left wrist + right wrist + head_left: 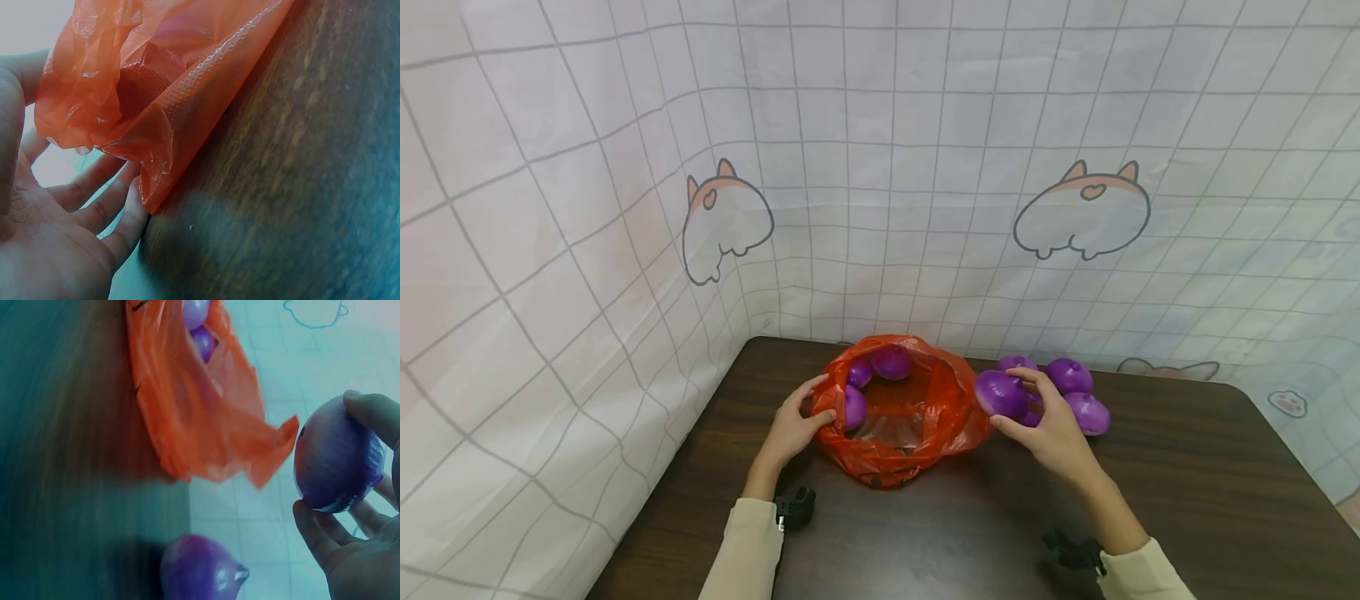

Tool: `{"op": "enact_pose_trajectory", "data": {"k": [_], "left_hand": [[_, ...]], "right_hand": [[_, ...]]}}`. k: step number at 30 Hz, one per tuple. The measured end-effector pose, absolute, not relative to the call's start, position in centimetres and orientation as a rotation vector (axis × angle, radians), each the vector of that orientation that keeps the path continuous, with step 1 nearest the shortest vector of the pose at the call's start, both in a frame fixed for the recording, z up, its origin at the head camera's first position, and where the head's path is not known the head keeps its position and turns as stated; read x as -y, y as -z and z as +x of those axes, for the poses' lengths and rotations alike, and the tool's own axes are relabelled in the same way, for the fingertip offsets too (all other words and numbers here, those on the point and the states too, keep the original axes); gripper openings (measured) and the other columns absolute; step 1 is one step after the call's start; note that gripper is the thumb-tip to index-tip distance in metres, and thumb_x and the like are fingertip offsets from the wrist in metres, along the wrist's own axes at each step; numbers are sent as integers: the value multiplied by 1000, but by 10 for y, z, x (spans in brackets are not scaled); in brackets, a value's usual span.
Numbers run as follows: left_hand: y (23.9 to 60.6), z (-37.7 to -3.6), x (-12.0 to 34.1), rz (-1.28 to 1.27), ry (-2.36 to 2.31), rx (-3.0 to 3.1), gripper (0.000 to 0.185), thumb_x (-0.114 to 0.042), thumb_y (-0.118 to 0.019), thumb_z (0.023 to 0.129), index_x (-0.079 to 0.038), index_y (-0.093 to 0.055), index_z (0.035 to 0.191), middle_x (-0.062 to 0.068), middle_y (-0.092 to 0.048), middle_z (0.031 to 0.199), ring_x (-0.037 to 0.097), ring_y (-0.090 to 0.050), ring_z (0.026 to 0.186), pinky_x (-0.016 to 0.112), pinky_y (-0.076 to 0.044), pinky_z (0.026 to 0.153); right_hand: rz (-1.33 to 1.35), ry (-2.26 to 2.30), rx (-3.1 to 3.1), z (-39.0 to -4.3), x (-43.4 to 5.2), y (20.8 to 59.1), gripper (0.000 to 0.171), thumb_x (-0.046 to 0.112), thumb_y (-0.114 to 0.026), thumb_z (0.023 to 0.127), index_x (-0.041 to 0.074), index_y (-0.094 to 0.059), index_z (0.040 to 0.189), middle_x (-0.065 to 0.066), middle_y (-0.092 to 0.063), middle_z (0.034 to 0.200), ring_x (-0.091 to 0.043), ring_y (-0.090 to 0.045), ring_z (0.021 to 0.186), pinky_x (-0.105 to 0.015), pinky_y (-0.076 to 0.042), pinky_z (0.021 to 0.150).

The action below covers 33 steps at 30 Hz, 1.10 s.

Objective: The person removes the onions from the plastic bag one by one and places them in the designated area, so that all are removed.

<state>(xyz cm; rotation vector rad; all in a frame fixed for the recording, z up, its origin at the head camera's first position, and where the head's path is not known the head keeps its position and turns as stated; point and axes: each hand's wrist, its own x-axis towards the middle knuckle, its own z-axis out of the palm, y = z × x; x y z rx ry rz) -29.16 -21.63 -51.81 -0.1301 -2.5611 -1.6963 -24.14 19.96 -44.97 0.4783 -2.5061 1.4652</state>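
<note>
Purple onion [1000,393] gripped in right hand [1054,427], just right of red bag [898,437] mouth; left hand [793,425] pinching bag's left rim.

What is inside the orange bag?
Inside the orange bag three purple onions show through the open top. Crumpled plastic covers the bottom, so any more there cannot be seen. The left hand holds the bag's edge.
</note>
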Motion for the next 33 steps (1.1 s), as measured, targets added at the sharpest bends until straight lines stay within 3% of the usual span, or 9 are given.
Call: {"op": "enact_pose_trajectory", "data": {"k": [4,10,17,33], "left_hand": [[518,-292,217,-132,1687,2564,63,-20,-76,91,-30,-53,148,16,-52,146,33,-55,119,36,-52,85],[518,-291,217,-130,1685,2567,63,-20,-76,91,-32,-53,148,16,-51,146,33,-54,119,36,-52,84],[517,-291,216,-123,1693,2569,62,-21,-77,91,-33,-53,147,15,-51,147,33,-54,120,39,-53,87],[521,-292,217,-137,1680,2559,63,-22,-77,91,-30,-53,149,17,-51,147,34,-55,120,39,-53,87]], "right_hand": [[416,-1450,2540,-236,-212,457,69,27,-79,91,19,-43,149,-22,-46,150,-48,-52,129,-62,-53,95],[369,-1403,2556,-231,-226,464,69,27,-79,91,15,-43,148,-23,-47,149,-45,-49,134,-64,-43,106],[301,-1416,2597,-224,-238,468,72,29,-78,91,17,-40,151,-28,-45,147,-54,-56,126,-64,-51,96],[288,-1263,2627,-219,-266,491,72,26,-81,88,6,-43,146,-28,-47,145,-49,-49,129,-66,-45,98]]}}
